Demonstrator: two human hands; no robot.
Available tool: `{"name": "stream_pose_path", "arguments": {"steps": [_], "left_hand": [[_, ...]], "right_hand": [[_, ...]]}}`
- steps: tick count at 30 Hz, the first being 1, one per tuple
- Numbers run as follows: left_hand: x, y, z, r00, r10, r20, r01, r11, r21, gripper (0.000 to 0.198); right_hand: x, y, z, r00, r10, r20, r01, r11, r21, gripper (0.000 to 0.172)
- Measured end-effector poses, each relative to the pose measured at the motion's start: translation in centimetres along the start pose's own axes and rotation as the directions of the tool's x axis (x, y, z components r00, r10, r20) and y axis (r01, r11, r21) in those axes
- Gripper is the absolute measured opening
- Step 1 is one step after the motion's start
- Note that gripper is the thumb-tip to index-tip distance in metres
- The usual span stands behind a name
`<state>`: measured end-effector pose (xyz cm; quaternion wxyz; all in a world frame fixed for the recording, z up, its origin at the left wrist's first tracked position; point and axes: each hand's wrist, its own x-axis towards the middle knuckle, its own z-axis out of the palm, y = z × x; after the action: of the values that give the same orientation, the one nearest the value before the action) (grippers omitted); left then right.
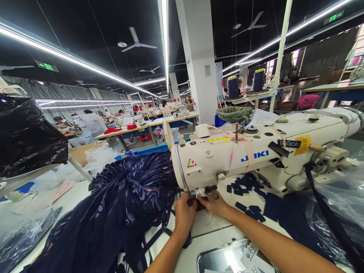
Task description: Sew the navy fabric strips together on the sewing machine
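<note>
Both hands are under the head of a white JUKI sewing machine [224,155], close to its needle area. My left hand [185,212] is closed, thumb and fingers curled together; what they pinch is hidden. Just to its right, my right hand [214,204] reaches in with its fingers bent and pressed together, their tips hidden below the machine head. A dark navy gathered garment [125,197] lies heaped left of the hands. Its narrow straps [155,239] run over the table towards my left wrist.
Small navy fabric pieces [247,184] lie under the machine arm. In front sits a metal tray [207,259] with paper labels [248,261]. Navy cloth and clear plastic [341,201] are at right. A black plastic bag [31,132] stands at left. Thread cones [258,81] rise behind.
</note>
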<state>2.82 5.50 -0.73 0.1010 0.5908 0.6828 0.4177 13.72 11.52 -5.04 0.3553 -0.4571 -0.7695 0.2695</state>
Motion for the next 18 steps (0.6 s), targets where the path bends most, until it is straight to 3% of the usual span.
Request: {"name": "stream_pose_path", "arguments": {"steps": [6, 12, 18], "left_hand": [[-0.1, 0.0, 0.0, 1.000, 0.000, -0.003, 0.000, 1.000, 0.002, 0.014], [-0.2, 0.0, 0.0, 1.000, 0.005, -0.006, -0.005, 1.000, -0.003, 0.015], [-0.4, -0.1, -0.1, 1.000, 0.023, -0.011, -0.023, 1.000, 0.011, 0.016]], "right_hand": [[-0.3, -0.4, -0.6, 1.000, -0.025, 0.007, 0.025, 0.998, -0.064, 0.024], [-0.9, -1.3, -2.0, 0.982, -0.139, 0.131, 0.166, 0.960, -0.226, 0.021], [-0.6, -2.1, -2.6, 0.984, -0.093, 0.150, 0.131, 0.953, -0.274, 0.022]]}}
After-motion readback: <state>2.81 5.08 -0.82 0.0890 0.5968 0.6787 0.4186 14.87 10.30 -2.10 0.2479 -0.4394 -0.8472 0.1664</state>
